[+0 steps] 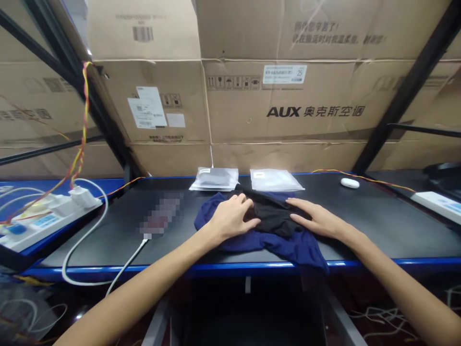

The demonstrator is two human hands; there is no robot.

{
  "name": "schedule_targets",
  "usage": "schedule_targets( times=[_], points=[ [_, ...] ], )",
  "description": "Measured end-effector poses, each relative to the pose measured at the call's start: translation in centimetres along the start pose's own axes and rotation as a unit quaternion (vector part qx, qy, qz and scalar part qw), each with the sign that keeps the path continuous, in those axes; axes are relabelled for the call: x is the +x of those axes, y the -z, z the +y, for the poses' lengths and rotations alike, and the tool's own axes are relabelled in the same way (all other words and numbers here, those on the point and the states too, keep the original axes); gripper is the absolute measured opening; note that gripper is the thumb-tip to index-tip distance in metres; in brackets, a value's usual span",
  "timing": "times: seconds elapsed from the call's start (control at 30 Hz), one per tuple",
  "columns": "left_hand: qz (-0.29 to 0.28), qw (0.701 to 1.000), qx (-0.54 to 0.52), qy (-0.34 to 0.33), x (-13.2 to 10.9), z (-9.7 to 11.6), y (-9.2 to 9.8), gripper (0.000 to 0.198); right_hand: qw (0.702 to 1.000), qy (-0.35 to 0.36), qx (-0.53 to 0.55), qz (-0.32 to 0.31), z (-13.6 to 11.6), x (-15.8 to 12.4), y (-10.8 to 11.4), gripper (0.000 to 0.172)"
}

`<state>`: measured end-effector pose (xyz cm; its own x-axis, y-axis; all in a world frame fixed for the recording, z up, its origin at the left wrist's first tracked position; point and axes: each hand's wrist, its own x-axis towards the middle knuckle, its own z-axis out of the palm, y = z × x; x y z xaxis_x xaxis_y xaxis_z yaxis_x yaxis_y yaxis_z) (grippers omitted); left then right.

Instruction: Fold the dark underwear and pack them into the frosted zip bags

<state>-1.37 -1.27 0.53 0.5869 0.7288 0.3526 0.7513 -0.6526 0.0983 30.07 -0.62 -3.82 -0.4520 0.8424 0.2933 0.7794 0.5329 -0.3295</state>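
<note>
A crumpled dark-blue cloth (302, 247) lies at the front middle of the dark table, with one part drooping over its front edge. Black cloth (272, 215) is bunched on top of it; whether the two are one garment I cannot tell. My left hand (230, 216) rests on the left side of the fabric, fingers bent, thumb held apart. On the right side, my right hand (317, 217) touches the black cloth with its fingers stretched out and spread. Just behind the fabric lie two flat plastic packets, one with dark contents (215, 178) and one whitish (275, 179).
A blurred phone-like object (162, 215) with a white cable (129, 262) lies left. Power strips stand at far left (46, 221) and far right (441, 204). A small white case (349, 183) sits back right. Cardboard (288, 125) and slanted black posts (406, 86) bound the back.
</note>
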Motion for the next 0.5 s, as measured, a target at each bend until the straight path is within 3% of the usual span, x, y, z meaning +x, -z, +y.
schedule_targets(
  times=[0.13, 0.33, 0.43, 0.5],
  points=[
    [-0.001, 0.999, -0.027, 0.022, 0.6, -0.8, -0.8, 0.016, 1.000, 0.000, -0.002, -0.006, 0.0, 0.0, 0.1, 0.058],
    [0.116, 0.980, -0.112, 0.117, -0.3, -3.7, 2.3, 0.019, 1.000, 0.000, 0.006, 0.003, 0.1, 0.0, 0.1, 0.056],
    [0.134, 0.976, -0.030, 0.167, -1.2, -6.0, 3.7, 0.034, 1.000, -0.001, 0.008, 0.005, 0.0, 0.1, 0.1, 0.056],
    [0.084, 0.976, 0.036, 0.197, -2.0, -7.5, 4.1, 0.029, 1.000, -0.002, 0.008, 0.007, -0.1, 0.1, 0.2, 0.055]
  ],
)
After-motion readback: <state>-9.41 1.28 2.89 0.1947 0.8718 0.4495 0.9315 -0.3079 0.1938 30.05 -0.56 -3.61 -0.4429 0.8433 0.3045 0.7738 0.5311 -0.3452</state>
